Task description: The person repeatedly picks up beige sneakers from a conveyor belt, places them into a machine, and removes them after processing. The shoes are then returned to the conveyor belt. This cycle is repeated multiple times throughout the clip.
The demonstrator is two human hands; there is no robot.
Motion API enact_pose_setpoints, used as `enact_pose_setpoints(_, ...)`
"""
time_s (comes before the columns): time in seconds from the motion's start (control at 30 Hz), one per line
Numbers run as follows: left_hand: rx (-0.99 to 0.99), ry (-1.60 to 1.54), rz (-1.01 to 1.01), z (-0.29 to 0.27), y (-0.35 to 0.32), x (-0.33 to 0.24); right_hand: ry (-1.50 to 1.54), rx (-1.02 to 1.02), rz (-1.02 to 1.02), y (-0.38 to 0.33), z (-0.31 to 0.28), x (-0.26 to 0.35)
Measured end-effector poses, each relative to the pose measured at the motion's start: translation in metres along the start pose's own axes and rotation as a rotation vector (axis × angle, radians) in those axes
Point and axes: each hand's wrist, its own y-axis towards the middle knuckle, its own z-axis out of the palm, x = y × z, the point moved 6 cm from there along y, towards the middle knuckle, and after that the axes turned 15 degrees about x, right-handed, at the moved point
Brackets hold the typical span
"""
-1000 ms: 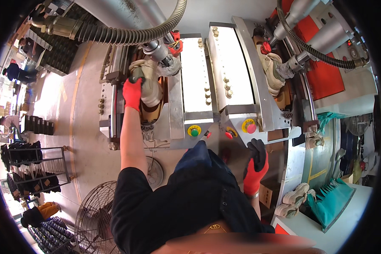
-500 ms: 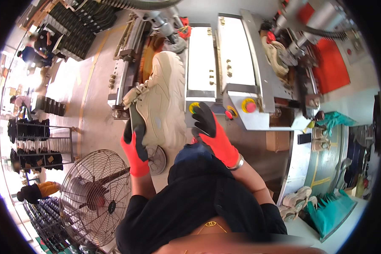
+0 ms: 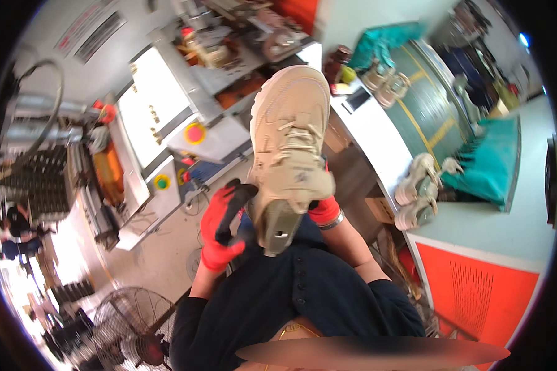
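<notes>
A beige lace-up sneaker (image 3: pixel 294 105) is held up in front of my body, toe pointing away and laces uppermost. An olive-green shoe last (image 3: pixel 281 226) sticks out of its ankle opening towards me. My right hand (image 3: pixel 325 210), in a red and black glove, grips the sneaker from the right and underneath; its fingers are mostly hidden behind the shoe. At the shoe's left side is my left hand (image 3: pixel 224 222), gloved alike, with curved fingers spread apart and slightly blurred. Whether its fingertips touch the sneaker I cannot tell.
A machine with bright white panels and a red push button (image 3: pixel 195 133) stands ahead on the left. To the right runs a green conveyor belt (image 3: pixel 424 105) carrying shoes, beside pale sneakers (image 3: pixel 418 191) and a teal cloth (image 3: pixel 489 161). A caged fan (image 3: pixel 133 328) is low on the left.
My view has turned to the right, away from the machine. The sneaker has passed from my left hand into my right, swinging to the middle. My left hand has let go.
</notes>
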Motion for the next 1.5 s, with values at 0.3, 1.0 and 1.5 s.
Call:
enact_pose_setpoints(0.3,0.354,-1.291,-0.500,0.193,0.134,0.115,0.344,-0.372,0.100,-0.073,-0.142,0.028)
enact_pose_setpoints(1.0,0.816,-0.851,-0.485,0.504,0.376,0.255,-0.362,-1.364,0.425,-0.133,-0.387,0.013)
enact_pose_setpoints(1.5,1.082,0.127,-0.477,0.687,0.335,0.208,-0.788,-1.465,0.965,-0.347,-0.472,0.024)
